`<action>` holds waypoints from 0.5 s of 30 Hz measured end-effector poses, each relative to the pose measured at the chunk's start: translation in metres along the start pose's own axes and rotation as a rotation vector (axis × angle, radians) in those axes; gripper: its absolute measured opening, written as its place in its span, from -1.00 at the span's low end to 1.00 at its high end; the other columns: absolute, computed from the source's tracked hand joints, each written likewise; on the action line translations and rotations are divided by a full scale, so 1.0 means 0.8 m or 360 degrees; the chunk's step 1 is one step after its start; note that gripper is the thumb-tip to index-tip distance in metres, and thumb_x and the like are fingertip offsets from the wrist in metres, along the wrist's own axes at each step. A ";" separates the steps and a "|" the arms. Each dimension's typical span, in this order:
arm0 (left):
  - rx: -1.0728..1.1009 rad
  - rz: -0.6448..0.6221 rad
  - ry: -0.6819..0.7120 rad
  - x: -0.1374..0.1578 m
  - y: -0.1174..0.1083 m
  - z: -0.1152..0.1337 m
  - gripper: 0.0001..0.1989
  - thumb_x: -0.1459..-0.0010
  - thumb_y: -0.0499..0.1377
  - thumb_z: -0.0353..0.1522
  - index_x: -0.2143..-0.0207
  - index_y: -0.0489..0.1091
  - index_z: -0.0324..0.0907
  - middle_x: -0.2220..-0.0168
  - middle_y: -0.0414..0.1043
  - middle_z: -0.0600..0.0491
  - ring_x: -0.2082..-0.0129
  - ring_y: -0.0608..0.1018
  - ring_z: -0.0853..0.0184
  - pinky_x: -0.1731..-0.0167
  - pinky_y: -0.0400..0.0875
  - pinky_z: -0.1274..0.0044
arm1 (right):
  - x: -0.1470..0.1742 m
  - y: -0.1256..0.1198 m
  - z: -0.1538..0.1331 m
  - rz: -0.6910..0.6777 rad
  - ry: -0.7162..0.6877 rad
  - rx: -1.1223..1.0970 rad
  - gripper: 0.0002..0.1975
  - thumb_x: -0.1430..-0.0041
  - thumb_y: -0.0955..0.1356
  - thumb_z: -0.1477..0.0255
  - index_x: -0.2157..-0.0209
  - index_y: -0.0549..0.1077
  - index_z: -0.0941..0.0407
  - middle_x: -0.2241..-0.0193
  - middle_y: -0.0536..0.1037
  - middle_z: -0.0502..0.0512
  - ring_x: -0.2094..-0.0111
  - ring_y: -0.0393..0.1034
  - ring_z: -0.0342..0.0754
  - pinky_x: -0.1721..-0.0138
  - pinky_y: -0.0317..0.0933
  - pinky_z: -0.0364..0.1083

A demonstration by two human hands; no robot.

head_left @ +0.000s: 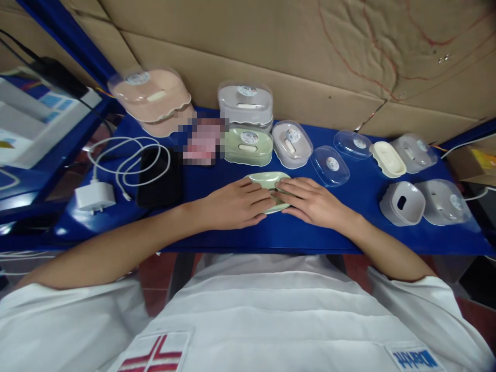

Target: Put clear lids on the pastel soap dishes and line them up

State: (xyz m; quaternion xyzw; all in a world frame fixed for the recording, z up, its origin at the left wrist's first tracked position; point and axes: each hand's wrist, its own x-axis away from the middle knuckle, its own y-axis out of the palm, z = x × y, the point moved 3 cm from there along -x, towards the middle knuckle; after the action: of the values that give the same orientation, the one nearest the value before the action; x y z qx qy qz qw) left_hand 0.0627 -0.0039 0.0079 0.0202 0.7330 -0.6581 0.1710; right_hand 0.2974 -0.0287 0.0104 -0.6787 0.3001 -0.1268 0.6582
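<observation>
A pale green soap dish tray lies low over the blue table in front of me, partly covered by my fingers. My left hand grips it from the left, fingers across its top and thumb along the near edge. From the right, my right hand holds the same tray, its fingertips over the middle close to the left fingers. Just behind stands a green soap box with a clear lid and a round label. Whatever is beneath the tray is hidden.
Pink boxes, grey lidded boxes and another grey box stand behind. Clear lids, a cream tray and a grey base lie rightward. At left are a white charger and a black case.
</observation>
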 end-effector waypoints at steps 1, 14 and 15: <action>-0.0002 0.0009 -0.0005 0.000 -0.001 0.000 -0.68 -0.50 0.17 -0.30 -0.22 0.47 -0.15 -0.09 0.64 -0.07 -0.07 0.64 0.17 -0.09 0.42 0.36 | 0.000 0.000 0.000 -0.0008 0.0017 -0.0001 -0.58 -0.55 0.32 0.29 -0.32 0.48 0.11 -0.33 0.53 0.28 -0.38 0.41 0.17 -0.35 0.33 0.21; 0.0029 0.0039 -0.0244 0.003 0.002 -0.010 -0.62 -0.45 0.19 -0.41 -0.27 0.47 -0.04 -0.23 0.52 -0.15 -0.24 0.54 0.05 -0.32 0.33 0.08 | 0.023 -0.040 0.040 0.0154 0.0651 0.0368 -0.60 -0.51 0.32 0.16 -0.14 0.58 0.10 -0.18 0.61 0.37 -0.22 0.49 0.35 -0.19 0.36 0.33; 0.0057 0.0039 -0.0271 0.003 0.003 -0.013 -0.61 -0.45 0.20 -0.40 -0.27 0.47 -0.02 -0.27 0.47 -0.17 -0.28 0.51 0.01 -0.34 0.32 0.04 | 0.031 -0.043 0.049 0.0169 0.0828 0.0480 -0.54 -0.49 0.33 0.12 -0.19 0.54 0.11 -0.24 0.55 0.43 -0.24 0.46 0.42 -0.17 0.36 0.38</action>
State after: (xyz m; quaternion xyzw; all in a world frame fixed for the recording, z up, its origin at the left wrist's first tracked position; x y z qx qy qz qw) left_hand 0.0584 0.0058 0.0058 -0.0238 0.7036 -0.6683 0.2404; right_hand 0.3471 -0.0127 0.0341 -0.5013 0.4714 -0.3051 0.6583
